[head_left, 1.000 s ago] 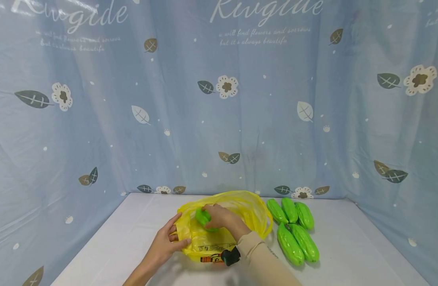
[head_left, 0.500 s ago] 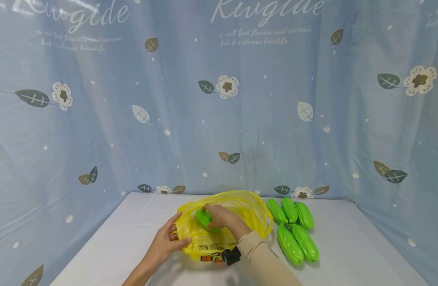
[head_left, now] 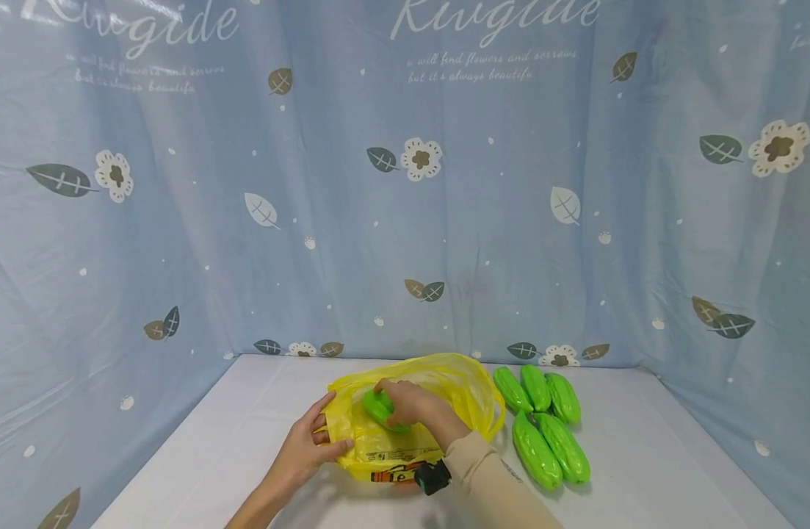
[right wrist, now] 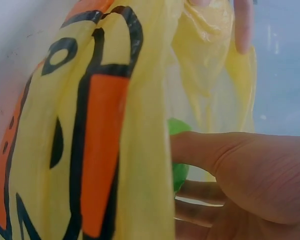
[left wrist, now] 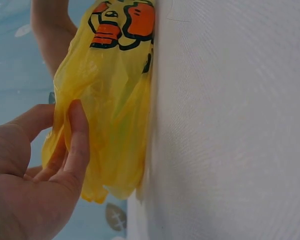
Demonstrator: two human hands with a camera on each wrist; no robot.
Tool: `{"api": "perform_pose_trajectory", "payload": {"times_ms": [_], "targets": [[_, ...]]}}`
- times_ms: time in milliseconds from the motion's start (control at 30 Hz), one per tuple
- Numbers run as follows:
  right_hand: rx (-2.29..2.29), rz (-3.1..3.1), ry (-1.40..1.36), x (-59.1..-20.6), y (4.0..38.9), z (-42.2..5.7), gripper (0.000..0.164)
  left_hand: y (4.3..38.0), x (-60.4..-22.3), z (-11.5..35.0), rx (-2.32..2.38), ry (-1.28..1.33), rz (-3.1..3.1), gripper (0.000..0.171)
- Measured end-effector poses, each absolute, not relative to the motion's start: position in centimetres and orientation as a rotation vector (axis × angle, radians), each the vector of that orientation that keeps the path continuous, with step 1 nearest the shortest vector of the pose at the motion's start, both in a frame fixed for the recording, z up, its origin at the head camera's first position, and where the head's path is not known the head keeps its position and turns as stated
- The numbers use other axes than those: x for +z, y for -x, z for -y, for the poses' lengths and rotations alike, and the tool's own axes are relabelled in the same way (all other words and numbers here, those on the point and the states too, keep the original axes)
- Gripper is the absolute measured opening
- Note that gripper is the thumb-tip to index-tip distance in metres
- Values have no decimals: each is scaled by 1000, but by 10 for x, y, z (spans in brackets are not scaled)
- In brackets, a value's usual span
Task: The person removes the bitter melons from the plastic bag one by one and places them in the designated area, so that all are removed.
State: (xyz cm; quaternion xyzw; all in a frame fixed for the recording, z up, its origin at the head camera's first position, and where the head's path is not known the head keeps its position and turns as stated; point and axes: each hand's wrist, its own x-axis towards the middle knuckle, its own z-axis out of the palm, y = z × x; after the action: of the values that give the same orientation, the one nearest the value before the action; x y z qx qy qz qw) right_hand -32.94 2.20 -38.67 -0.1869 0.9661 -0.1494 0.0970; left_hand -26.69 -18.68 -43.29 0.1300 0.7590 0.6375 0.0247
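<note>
A yellow plastic bag (head_left: 411, 443) with an orange and black print lies on the white table, its mouth spread wide. My left hand (head_left: 310, 444) pinches the left edge of the bag's rim between thumb and fingers. Within the mouth, my right hand (head_left: 407, 404) grips a glossy green gourd-like vegetable (head_left: 378, 408) from above. The right wrist view shows only a bit of green gourd (right wrist: 179, 170) between thumb and fingers, the bag wall covering the rest. Through the thin plastic in the left wrist view, a faint green tint shows.
Several more green gourds (head_left: 537, 450) lie in two rows on the table (head_left: 649, 455), right of the bag. A blue curtain (head_left: 484, 242) printed with leaves and flowers hangs behind and along both sides. A small black object (head_left: 432, 476) sits at my right wrist.
My right hand and the green gourd have shifted very slightly within the bag's mouth, and more of the gourd's lower end shows. My left hand keeps its place on the rim.
</note>
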Motion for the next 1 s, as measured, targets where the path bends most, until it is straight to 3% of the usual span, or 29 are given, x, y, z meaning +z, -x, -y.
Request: {"api": "perform_pose_trajectory", "payload": {"times_ms": [500, 1000], "targets": [[-340, -2834, 576, -379, 313, -28, 51, 267, -433, 188, 1963, -396, -2361, 93], [-398, -2813, 791, -368, 307, -52, 53, 268, -433, 188, 1957, -388, -2368, 92]]}}
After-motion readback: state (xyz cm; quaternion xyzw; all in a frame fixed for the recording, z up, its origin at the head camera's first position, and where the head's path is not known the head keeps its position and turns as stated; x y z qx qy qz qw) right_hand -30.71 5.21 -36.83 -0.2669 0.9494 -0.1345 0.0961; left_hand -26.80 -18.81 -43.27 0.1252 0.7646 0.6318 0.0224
